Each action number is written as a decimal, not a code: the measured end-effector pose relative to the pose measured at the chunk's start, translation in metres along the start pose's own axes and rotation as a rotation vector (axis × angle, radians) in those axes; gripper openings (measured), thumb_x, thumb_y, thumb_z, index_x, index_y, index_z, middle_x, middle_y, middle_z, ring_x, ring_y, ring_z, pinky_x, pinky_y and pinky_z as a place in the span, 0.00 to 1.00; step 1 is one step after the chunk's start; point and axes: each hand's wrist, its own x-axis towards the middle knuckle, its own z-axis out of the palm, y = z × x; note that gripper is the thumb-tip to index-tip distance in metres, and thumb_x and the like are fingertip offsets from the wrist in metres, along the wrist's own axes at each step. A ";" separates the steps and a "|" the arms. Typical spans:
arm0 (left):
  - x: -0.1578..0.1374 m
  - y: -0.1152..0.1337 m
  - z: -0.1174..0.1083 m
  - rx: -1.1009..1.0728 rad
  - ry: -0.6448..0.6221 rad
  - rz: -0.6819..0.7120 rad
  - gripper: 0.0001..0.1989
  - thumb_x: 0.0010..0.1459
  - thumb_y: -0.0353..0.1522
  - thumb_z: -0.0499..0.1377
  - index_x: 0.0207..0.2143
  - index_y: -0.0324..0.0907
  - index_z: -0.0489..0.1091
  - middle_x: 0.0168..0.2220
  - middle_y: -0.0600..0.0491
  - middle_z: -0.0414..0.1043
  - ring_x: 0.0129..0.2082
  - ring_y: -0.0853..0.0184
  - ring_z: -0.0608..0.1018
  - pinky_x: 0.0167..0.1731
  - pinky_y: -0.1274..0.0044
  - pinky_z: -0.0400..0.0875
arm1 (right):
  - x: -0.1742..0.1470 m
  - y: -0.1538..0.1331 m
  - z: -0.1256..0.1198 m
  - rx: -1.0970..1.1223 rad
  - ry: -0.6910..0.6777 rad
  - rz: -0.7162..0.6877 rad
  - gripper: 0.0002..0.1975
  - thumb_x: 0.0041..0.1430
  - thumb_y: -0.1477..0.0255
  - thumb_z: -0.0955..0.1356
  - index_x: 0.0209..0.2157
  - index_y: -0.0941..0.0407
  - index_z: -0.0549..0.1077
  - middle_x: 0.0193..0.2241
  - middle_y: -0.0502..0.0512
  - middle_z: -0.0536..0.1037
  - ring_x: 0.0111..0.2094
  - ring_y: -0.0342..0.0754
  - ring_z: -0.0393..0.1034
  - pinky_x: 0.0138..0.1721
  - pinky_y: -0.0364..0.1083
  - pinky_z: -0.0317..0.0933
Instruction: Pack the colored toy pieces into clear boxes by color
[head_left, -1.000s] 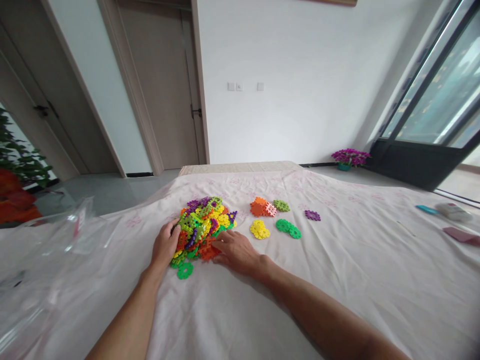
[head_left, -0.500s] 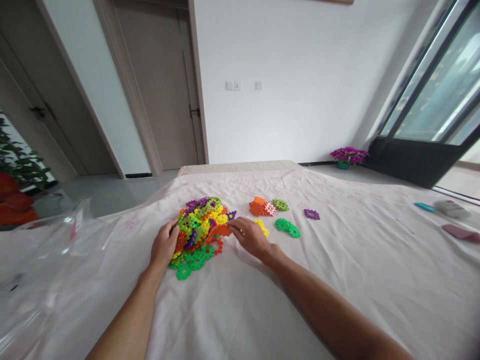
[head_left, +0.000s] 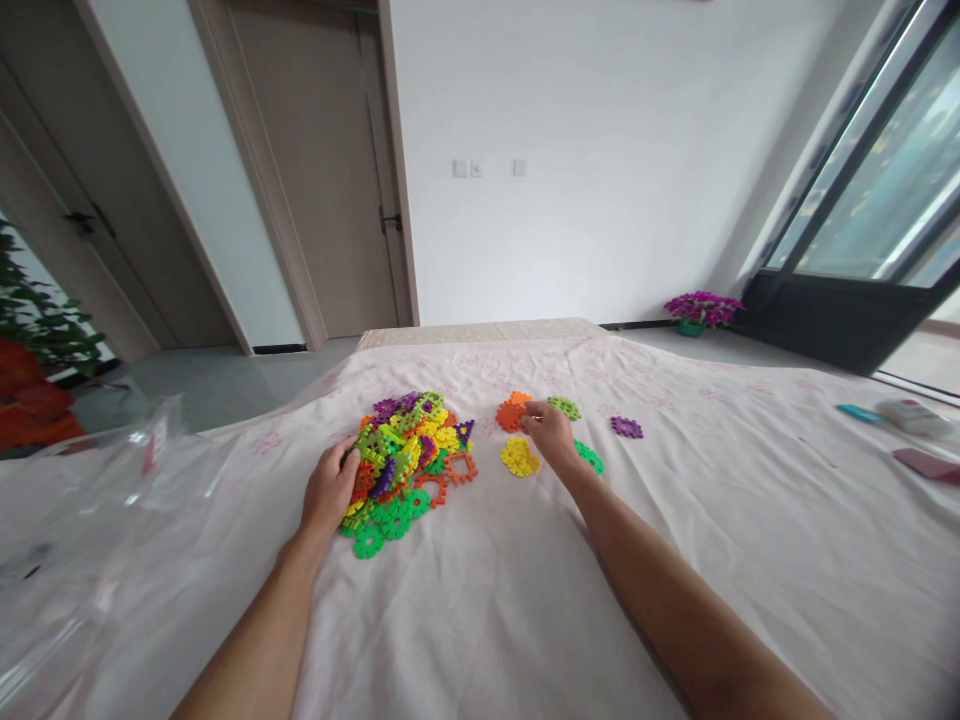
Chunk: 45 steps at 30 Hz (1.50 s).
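Note:
A heaped pile of colourful plastic interlocking pieces (head_left: 405,455) lies on the cloth. At its left side my left hand (head_left: 332,485) rests against it, fingers loosely spread and partly hidden by the pieces. Further right, my right hand (head_left: 551,432) pinches an orange interlocking piece (head_left: 514,411) at the orange group, whose other pieces the fingers partly cover. Just in front of that group are yellow flower-shaped pieces (head_left: 520,457). Green round pieces (head_left: 589,457) show partly behind my right wrist, with light green ones (head_left: 563,407) beyond the hand. A purple piece (head_left: 626,427) lies apart to the right.
A pale floral cloth (head_left: 465,620) covers the surface. Clear plastic packaging (head_left: 112,500) spreads on the left. At the far right are a blue item (head_left: 859,413), a white pack (head_left: 911,417) and a dark pink item (head_left: 928,465).
My right hand has moved right and away from me, from the pile to the orange group, carrying an orange piece. An orange square frame now shows at the pile's edge. My left hand stays put.

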 end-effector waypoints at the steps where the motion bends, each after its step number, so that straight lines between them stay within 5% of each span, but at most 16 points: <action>1: 0.000 -0.001 0.000 0.002 0.001 0.001 0.22 0.61 0.42 0.49 0.52 0.44 0.69 0.54 0.49 0.71 0.55 0.60 0.71 0.57 0.68 0.63 | 0.000 0.001 0.000 -0.010 0.042 -0.007 0.16 0.48 0.75 0.64 0.39 0.59 0.77 0.32 0.54 0.80 0.31 0.47 0.73 0.36 0.44 0.64; 5: 0.002 -0.004 0.002 -0.002 0.004 0.014 0.22 0.61 0.41 0.49 0.52 0.44 0.69 0.54 0.50 0.71 0.55 0.61 0.71 0.58 0.69 0.62 | -0.004 -0.003 0.004 -0.040 0.093 -0.126 0.15 0.52 0.76 0.64 0.41 0.57 0.77 0.41 0.56 0.79 0.38 0.47 0.73 0.44 0.47 0.63; 9: 0.002 -0.004 0.002 -0.009 0.002 0.013 0.22 0.61 0.41 0.49 0.52 0.44 0.69 0.54 0.49 0.71 0.55 0.61 0.71 0.58 0.69 0.62 | -0.019 -0.019 0.011 0.010 -0.232 -0.334 0.09 0.55 0.71 0.68 0.37 0.55 0.78 0.35 0.53 0.79 0.34 0.45 0.73 0.38 0.43 0.64; 13: 0.001 -0.003 0.002 -0.011 0.004 0.008 0.21 0.61 0.42 0.48 0.52 0.44 0.69 0.54 0.50 0.71 0.55 0.61 0.71 0.57 0.70 0.62 | -0.039 -0.040 0.014 -0.066 -0.501 -0.558 0.20 0.49 0.61 0.74 0.44 0.52 0.77 0.39 0.53 0.78 0.38 0.47 0.71 0.40 0.44 0.63; 16: 0.001 -0.005 0.002 -0.012 0.008 0.015 0.21 0.61 0.42 0.49 0.52 0.45 0.69 0.54 0.50 0.71 0.55 0.61 0.71 0.57 0.70 0.62 | -0.049 -0.052 0.015 -0.208 -0.548 -0.705 0.26 0.48 0.55 0.74 0.49 0.48 0.75 0.40 0.54 0.78 0.43 0.51 0.69 0.43 0.46 0.61; 22: 0.002 -0.007 0.003 -0.022 0.009 0.019 0.22 0.61 0.42 0.48 0.52 0.44 0.69 0.54 0.50 0.71 0.55 0.61 0.71 0.57 0.70 0.62 | -0.059 -0.059 0.012 -0.319 -0.540 -0.773 0.14 0.64 0.63 0.64 0.44 0.52 0.77 0.37 0.57 0.79 0.39 0.48 0.70 0.42 0.45 0.58; 26: 0.001 -0.005 0.002 -0.015 0.003 0.013 0.22 0.61 0.42 0.49 0.53 0.44 0.69 0.54 0.50 0.71 0.55 0.61 0.71 0.58 0.69 0.62 | -0.056 -0.056 0.010 -0.200 -0.466 -0.687 0.12 0.65 0.70 0.62 0.43 0.53 0.76 0.37 0.55 0.79 0.36 0.45 0.71 0.38 0.42 0.59; 33: 0.001 -0.006 0.002 -0.021 0.000 0.019 0.22 0.61 0.42 0.48 0.53 0.44 0.68 0.54 0.49 0.71 0.56 0.61 0.71 0.58 0.70 0.62 | -0.030 -0.034 0.014 -0.067 -0.087 -0.334 0.10 0.60 0.71 0.63 0.33 0.57 0.76 0.29 0.52 0.77 0.30 0.44 0.69 0.31 0.41 0.57; 45: 0.000 0.000 0.000 -0.015 -0.008 0.006 0.22 0.61 0.41 0.49 0.53 0.44 0.68 0.54 0.49 0.71 0.55 0.61 0.71 0.57 0.69 0.63 | -0.010 -0.011 0.013 -0.225 0.030 -0.080 0.10 0.57 0.70 0.66 0.41 0.54 0.74 0.36 0.54 0.79 0.36 0.48 0.72 0.37 0.44 0.59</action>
